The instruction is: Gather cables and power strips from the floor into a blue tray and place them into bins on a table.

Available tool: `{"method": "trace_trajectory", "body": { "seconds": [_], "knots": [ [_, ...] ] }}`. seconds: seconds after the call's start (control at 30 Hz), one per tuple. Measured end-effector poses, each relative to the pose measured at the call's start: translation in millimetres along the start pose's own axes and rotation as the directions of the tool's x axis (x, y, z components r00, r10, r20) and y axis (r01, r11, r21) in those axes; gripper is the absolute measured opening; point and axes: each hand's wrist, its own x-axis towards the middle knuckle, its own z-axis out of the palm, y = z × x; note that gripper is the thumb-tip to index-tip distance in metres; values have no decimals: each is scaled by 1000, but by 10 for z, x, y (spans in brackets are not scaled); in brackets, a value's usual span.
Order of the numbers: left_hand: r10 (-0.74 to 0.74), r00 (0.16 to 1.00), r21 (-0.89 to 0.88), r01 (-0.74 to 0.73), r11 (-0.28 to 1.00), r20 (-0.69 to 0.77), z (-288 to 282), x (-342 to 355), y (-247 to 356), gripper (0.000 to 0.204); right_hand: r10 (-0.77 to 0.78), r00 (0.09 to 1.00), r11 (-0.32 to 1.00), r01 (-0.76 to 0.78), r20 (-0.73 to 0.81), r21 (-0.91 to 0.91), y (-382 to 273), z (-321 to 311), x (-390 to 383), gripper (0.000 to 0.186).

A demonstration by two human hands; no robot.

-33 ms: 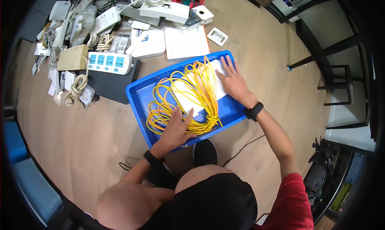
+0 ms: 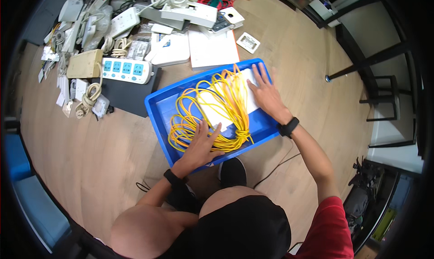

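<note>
Nothing has shifted since the earlier frame: both hands and the cable lie as they did.

Item one, yellow cable (image 2: 212,119): a thin cord in loose overlapping loops, lying inside the blue plastic tray (image 2: 159,109) on the wooden floor (image 2: 90,159), draped partly across a flat white box (image 2: 226,106) in the same tray.

Item two, my left hand (image 2: 199,147): fingers spread and unclenched, palm pressed flat on the near loops, gripping nothing. Black band at the wrist.

Item three, my right hand (image 2: 266,94): fingers likewise spread, laid flat on the far end of the white box, just beside the cable's top loops. Black wristband.

Surroundings: a white and blue power strip (image 2: 125,70) on a dark grey slab (image 2: 131,96) just left of the tray; a white paper pad (image 2: 212,49) touching the tray's far edge; a tan box (image 2: 84,63); coiled white cords (image 2: 88,98); a small white wall plate (image 2: 247,42) on bare floor.
</note>
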Motion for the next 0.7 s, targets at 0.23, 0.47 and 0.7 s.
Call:
{"method": "trace_trajectory", "body": {
  "seconds": [0.23, 0.47, 0.7],
  "knots": [
    [-110, 992, -229, 92, 969, -67, -359, -21, -85, 68, 175, 950, 936, -242, 260, 255, 62, -78, -55, 49],
    [-52, 787, 125, 163, 979, -615, -1523, -261, -688, 41, 160, 979, 932, -192, 128, 307, 159, -638, 369, 57],
    [-5, 878, 591, 326, 738, -478, -2272, -99, -1392, 98, -56, 995, 837, 0, 84, 547, -841, -1317, 1087, 64]
  ]
}}
